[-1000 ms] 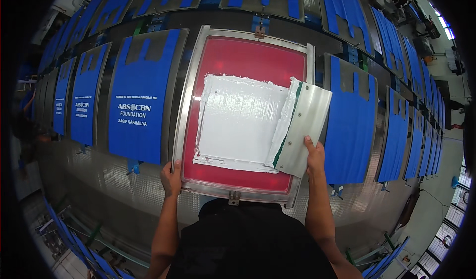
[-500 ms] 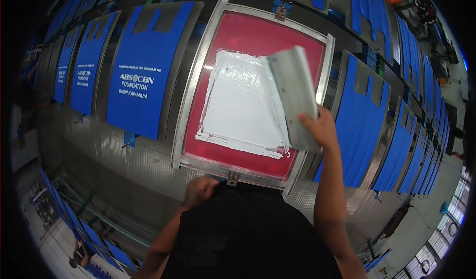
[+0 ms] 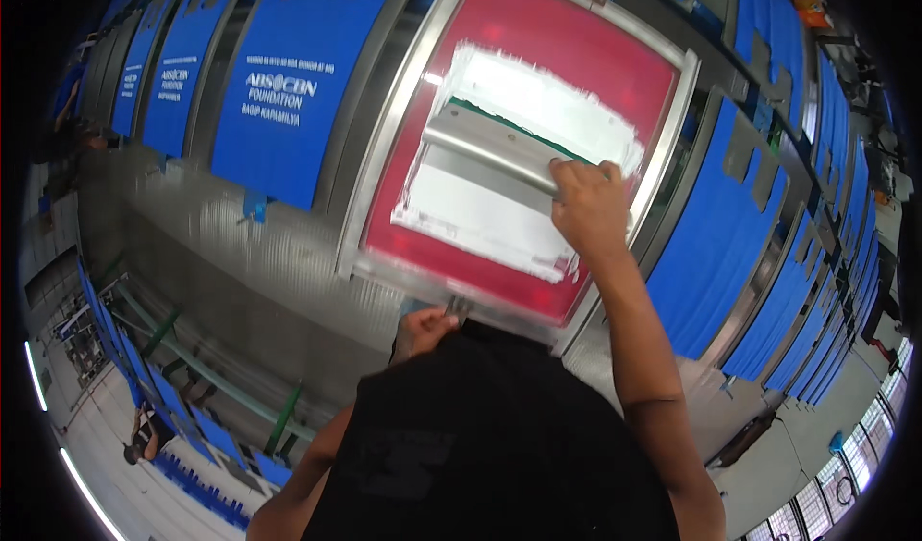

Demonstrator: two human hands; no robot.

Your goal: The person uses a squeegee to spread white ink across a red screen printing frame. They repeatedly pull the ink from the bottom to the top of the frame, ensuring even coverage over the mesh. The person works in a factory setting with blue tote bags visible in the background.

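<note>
One squeegee (image 3: pixel 490 147) lies across the middle of the red screen frame (image 3: pixel 384 181), its long metal blade bar in white ink (image 3: pixel 538 109). It looks stiff and light, slippery where ink-coated; the clean right end is the place to grip. The right hand (image 3: pixel 588 205) grasps that end. The left hand (image 3: pixel 423 331) curls against the frame's near edge.
</note>
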